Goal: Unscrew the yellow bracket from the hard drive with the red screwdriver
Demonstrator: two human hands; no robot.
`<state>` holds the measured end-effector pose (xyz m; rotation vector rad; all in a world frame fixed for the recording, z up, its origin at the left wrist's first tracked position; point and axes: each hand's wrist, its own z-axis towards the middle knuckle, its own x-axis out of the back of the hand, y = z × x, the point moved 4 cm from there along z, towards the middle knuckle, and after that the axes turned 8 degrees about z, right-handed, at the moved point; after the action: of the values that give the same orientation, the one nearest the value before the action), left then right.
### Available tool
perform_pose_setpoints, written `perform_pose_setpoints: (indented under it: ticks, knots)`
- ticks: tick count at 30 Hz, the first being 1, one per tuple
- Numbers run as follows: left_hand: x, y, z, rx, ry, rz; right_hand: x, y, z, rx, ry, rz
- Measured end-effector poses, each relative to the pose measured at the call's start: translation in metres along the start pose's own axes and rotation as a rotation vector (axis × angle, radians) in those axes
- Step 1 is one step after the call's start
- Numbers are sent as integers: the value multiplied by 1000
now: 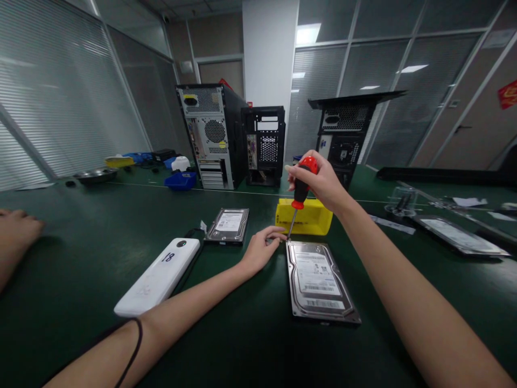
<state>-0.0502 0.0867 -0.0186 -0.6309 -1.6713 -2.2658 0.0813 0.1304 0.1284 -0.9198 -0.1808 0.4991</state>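
Observation:
My right hand [317, 180] grips a screwdriver [301, 186] by its red and black handle. The shaft slants down, and its tip is at the far left corner of a hard drive [319, 277], which lies label side up on the green table. Beside that corner is my left hand [262, 248], fingers bent together near the screwdriver's tip. Whatever they pinch is too small to make out. Just behind the drive stands a yellow plastic bin [323, 218].
A second hard drive [228, 225] and a white power bank [159, 277] marked 18 with a cable lie left. Computer cases [234, 134] stand behind. Another drive [460, 235] and a clear cup [404, 200] are at right. Another person's hand [18, 231] rests at far left.

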Motion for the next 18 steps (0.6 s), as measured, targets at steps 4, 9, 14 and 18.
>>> perform_pose_setpoints:
  ticks: [4, 9, 14, 18]
  knots:
    - [0, 1, 0, -3, -11, -8, -2, 1, 1, -26, -11, 76]
    - [-2, -3, 2, -22, -30, -38, -1, 7, 2, -171, -21, 236]
    - [-4, -7, 4, -25, -24, -57, 2, 7, 2, -84, 7, 174]
    - [-3, -6, 3, -23, -25, -69, -1, 5, 1, -34, 0, 82]
